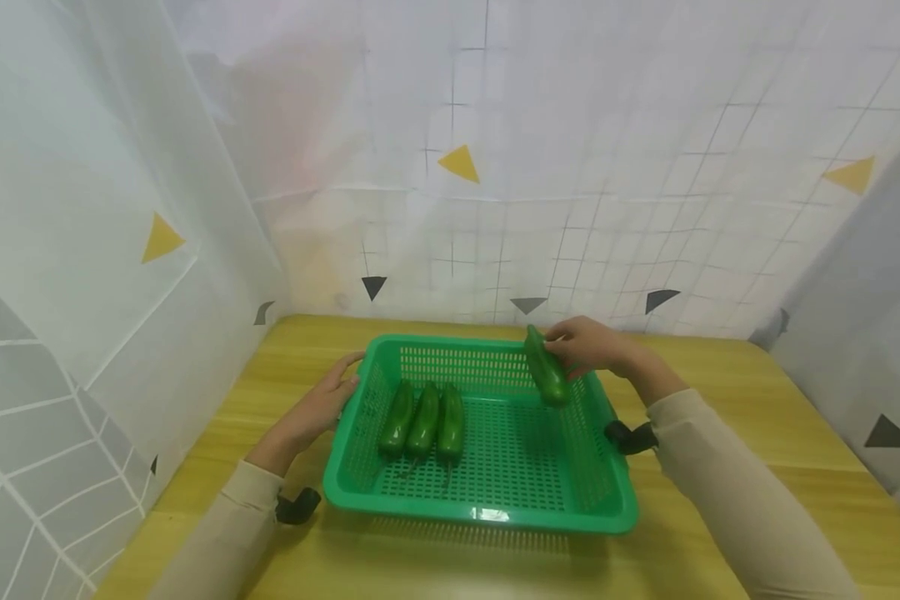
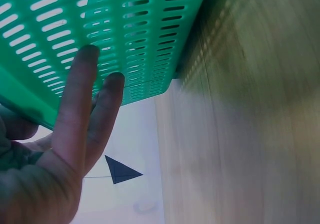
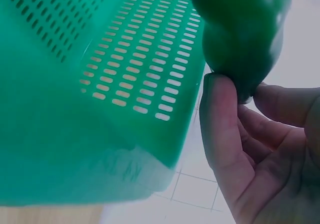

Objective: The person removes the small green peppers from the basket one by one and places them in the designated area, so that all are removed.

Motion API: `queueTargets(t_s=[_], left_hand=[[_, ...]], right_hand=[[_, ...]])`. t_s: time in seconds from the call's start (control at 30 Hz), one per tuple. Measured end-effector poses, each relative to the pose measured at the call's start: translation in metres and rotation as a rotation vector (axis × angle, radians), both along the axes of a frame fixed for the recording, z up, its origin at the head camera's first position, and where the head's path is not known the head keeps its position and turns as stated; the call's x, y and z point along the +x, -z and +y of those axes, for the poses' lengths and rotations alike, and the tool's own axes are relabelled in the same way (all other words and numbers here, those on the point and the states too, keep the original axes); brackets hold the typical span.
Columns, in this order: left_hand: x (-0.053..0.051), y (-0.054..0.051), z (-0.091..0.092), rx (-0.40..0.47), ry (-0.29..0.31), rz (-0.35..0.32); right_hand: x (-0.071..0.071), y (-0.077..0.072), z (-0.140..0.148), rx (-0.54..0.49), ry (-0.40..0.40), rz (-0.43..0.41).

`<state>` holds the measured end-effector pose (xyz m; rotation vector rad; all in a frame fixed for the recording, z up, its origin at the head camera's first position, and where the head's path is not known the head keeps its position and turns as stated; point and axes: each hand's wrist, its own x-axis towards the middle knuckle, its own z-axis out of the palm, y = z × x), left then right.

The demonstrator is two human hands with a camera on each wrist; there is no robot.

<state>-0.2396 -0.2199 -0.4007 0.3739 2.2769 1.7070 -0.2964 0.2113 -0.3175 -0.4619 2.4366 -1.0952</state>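
Note:
A green basket [image 1: 480, 515] stands on the wooden table, with three green peppers [image 1: 422, 423] side by side in its left part. The right hand [image 1: 588, 343] pinches another green pepper [image 1: 546, 371] above the basket's right back corner. In the right wrist view, thumb and finger of that hand [image 3: 270, 149] hold one end of the pepper [image 3: 245, 28]. At the basket's left wall is the left hand [image 1: 326, 404]; in the left wrist view its fingers [image 2: 77, 103] lie against the slotted outer wall [image 2: 125, 43], the thumb near the rim.
The wooden table [image 1: 727, 417] extends to both sides of the basket. Behind it hangs a pale patterned cloth [image 1: 495, 233], and more cloth covers the left and right sides. A dark strap piece sits by each wrist.

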Motion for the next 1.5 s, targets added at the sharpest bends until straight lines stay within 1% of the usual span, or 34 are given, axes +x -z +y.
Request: queueTargets(t_s=[0.13,0.33,0.7,0.83,0.93,1.1,1.3,1.5], left_hand=[[0.002,-0.003,-0.001,-0.008,0.002,0.005],[0.003,-0.004,-0.001,-0.018,0.004,0.012],[-0.001,-0.002,0.003,-0.006,0.006,0.010],[0.000,-0.003,0.004,0.004,-0.001,0.007],[0.000,-0.003,0.003,-0.004,-0.003,0.000],[0.000,-0.003,0.002,-0.002,0.001,0.003],[0.000,0.000,0.001,0.003,0.004,0.003],[0.000,0.000,0.000,0.012,0.013,0.009]], right_hand=[[0.001,0.001,0.005,0.017,0.001,0.009],[0.004,-0.002,0.014,0.029,0.003,0.017],[0.009,0.001,0.037,0.002,0.025,0.015],[0.011,0.000,0.043,0.004,0.030,0.025],[0.012,0.000,0.047,0.008,0.026,0.025],[0.012,0.003,0.054,-0.004,0.036,0.027],[0.010,0.009,0.064,-0.004,0.055,0.018],[0.010,0.010,0.075,-0.028,0.053,0.016]])
